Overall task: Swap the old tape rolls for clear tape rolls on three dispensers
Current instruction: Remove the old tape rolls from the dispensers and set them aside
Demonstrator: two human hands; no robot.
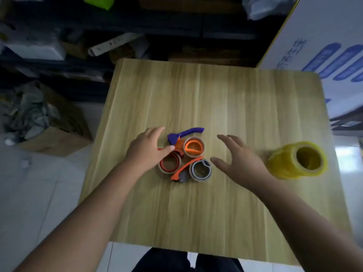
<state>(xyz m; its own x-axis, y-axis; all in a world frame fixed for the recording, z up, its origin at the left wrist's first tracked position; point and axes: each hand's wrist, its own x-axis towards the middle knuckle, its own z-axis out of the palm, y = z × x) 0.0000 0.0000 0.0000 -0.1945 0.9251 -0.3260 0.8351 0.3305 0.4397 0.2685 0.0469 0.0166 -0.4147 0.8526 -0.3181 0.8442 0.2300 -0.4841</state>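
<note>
Three tape dispensers lie clustered at the middle of the wooden table, each with a roll mounted; left hand just left of the cluster, fingers loosely spread, thumb touching it, holding nothing; right hand just right of it, spread wide, empty; stack of yellowish clear tape rolls farther right.

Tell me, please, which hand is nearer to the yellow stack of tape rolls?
Right. The right hand hovers open just left of the yellow stack of tape rolls, not touching it. The left hand is farther off, beyond the dispenser cluster.
</note>
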